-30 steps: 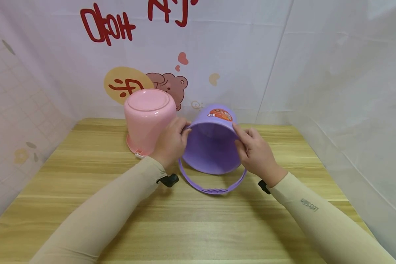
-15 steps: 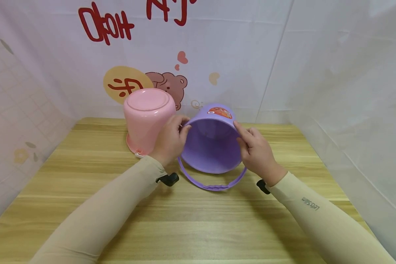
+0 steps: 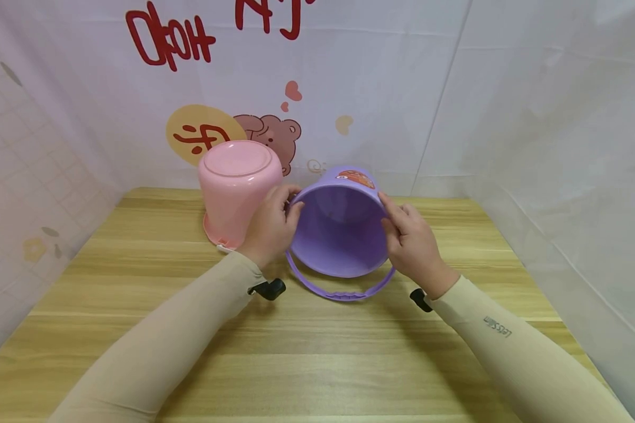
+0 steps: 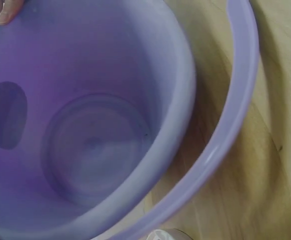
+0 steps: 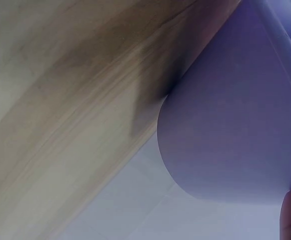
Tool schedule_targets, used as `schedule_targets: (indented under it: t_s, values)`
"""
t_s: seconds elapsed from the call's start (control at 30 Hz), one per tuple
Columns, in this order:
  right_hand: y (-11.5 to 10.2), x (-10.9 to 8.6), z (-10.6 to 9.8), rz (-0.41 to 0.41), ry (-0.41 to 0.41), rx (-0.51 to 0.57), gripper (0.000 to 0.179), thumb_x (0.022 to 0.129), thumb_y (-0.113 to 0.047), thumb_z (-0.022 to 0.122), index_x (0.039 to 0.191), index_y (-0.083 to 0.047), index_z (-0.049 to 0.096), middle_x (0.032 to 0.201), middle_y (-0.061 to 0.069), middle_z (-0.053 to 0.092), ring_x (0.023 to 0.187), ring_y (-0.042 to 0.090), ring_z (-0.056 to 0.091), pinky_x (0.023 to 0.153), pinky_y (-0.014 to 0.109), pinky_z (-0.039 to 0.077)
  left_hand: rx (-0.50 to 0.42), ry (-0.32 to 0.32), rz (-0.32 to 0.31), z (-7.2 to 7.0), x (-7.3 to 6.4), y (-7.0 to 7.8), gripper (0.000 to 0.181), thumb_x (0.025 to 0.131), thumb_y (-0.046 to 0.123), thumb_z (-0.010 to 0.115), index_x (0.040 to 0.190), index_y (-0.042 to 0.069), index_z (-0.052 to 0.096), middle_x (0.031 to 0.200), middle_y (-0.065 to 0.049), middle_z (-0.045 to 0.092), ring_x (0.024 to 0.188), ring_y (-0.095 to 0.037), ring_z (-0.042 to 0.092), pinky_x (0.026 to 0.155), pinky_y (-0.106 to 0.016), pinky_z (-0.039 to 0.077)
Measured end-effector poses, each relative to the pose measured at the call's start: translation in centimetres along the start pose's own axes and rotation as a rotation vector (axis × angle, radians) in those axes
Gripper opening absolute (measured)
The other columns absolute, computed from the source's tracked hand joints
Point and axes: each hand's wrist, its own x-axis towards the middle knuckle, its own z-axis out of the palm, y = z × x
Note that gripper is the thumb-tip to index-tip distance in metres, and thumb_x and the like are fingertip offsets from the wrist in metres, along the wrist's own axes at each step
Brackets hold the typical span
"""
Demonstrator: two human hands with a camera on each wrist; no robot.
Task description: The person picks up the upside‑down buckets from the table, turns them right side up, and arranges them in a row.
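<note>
A purple bucket [image 3: 344,235] lies tipped on the wooden table, its mouth facing me and a red label [image 3: 356,178] on its upper outside. My left hand [image 3: 271,223] grips the rim on the left side, thumb toward the mouth. On the right, my right hand [image 3: 414,244] pinches the rim between thumb and fingers. The bucket's curved handle [image 3: 344,296] hangs below the mouth, in front of it. In the left wrist view the bucket's round bottom [image 4: 95,150] shows inside. A pink bucket [image 3: 238,188] stands upside down just behind my left hand.
The wooden table [image 3: 317,364] stretches toward me. A white printed curtain [image 3: 381,88] with a bear and red characters hangs behind the buckets, and a plain white sheet [image 3: 571,147] borders the right side. Black straps with small cameras sit on both wrists.
The purple bucket's mouth has tilted slightly upward; its upper rim has risen and its handle has shifted up in view. Both hands keep their hold on the rim. The pink bucket stays put.
</note>
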Motion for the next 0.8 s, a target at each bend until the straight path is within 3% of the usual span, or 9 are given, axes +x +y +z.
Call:
schedule_targets:
  t_s: [0.37,0.8]
  values:
    - [-0.09,0.10,-0.12,0.049,0.022,0.026,0.050,0.089,-0.006,0.056,0.136,-0.019,0.048,0.075,0.006,0.049,0.065,0.012,0.037,0.051,0.027,0.033,0.022,-0.019,-0.011,0.03,-0.31,-0.16,0.030,0.091,0.021,0.055,0.120,0.016,0.053,0.100,0.000,0.053,0.090,-0.013,0.052,0.077,-0.030,0.047]
    - [0.02,0.08,-0.45,0.087,0.045,0.042,0.048,0.090,-0.007,0.055,0.136,-0.018,0.049,0.071,0.004,0.047,0.063,0.010,0.034,0.048,0.026,0.031,0.049,0.004,0.011,0.35,-0.34,-0.30,0.033,0.091,0.015,0.053,0.124,0.020,0.052,0.098,-0.001,0.053,0.091,-0.014,0.053,0.075,-0.031,0.048]
